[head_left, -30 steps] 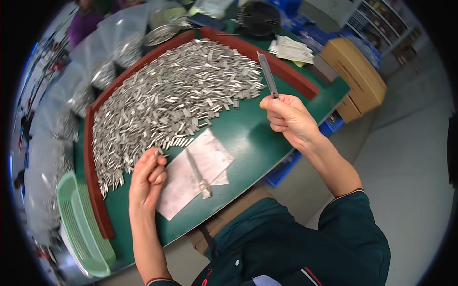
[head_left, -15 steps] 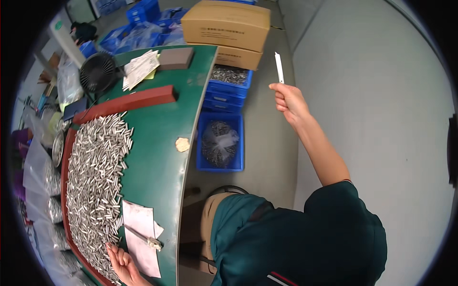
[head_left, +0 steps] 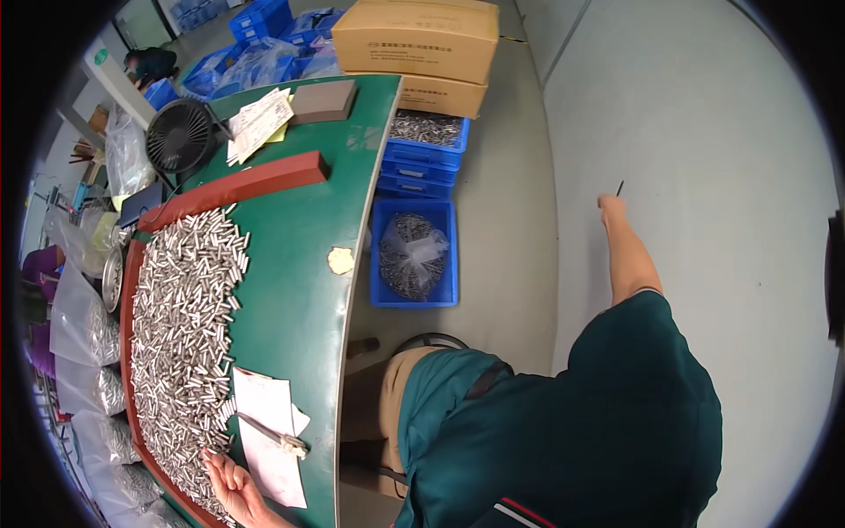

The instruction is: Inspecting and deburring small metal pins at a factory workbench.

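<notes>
My left hand (head_left: 233,488) is at the near edge of a broad pile of small metal pins (head_left: 180,326) on the green table (head_left: 290,238). Its thumb and fingertips are pinched together, and anything between them is too small to make out. Far to the right, away from the table, my right hand (head_left: 610,208) is raised in front of the grey wall. From its closed fingers sticks a thin dark strip (head_left: 620,187). Beside my left hand lie white paper sheets (head_left: 268,471), with a slim metal tool (head_left: 264,429) wrapped in something pale at one end.
Red bars (head_left: 238,189) border the pins. A black fan (head_left: 180,136), papers (head_left: 261,126) and a grey block (head_left: 324,101) are at the table's far end. Beyond its right edge are cardboard boxes (head_left: 414,35) and a blue bin (head_left: 414,299) holding bagged metal parts.
My right hand has swung right and lower, towards the wall. The strip in it looked long and white before; now it shows short and dark. My left hand stays by the pins.
</notes>
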{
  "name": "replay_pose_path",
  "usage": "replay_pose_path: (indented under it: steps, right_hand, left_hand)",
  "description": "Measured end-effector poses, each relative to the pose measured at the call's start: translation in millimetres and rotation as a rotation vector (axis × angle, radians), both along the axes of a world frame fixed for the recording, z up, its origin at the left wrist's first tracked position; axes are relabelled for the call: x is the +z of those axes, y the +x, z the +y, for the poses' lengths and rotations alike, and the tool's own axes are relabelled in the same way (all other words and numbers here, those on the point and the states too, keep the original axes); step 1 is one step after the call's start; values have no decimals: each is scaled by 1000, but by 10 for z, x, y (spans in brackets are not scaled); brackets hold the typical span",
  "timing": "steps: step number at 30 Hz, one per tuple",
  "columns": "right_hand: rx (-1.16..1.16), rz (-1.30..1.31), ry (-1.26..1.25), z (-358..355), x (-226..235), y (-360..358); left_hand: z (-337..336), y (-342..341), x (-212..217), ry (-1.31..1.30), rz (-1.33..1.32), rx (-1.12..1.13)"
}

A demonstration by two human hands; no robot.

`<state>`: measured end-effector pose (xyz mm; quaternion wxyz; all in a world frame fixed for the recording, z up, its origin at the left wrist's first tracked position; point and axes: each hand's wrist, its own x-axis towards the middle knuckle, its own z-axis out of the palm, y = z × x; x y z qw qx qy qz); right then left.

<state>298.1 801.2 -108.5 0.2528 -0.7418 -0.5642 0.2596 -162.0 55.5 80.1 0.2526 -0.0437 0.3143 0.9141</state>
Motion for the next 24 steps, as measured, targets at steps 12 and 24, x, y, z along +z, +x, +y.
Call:
replay_pose_path:
  steps: [12,24]
  right_hand:
    - [221,162,-319,-834,-49,-1343]
    - [869,537,-578,-1665,1013,-3529]
  left_hand:
    - [-6,-20,4,41,-28,-119]
    - [50,25,48,-41,-34,-50]
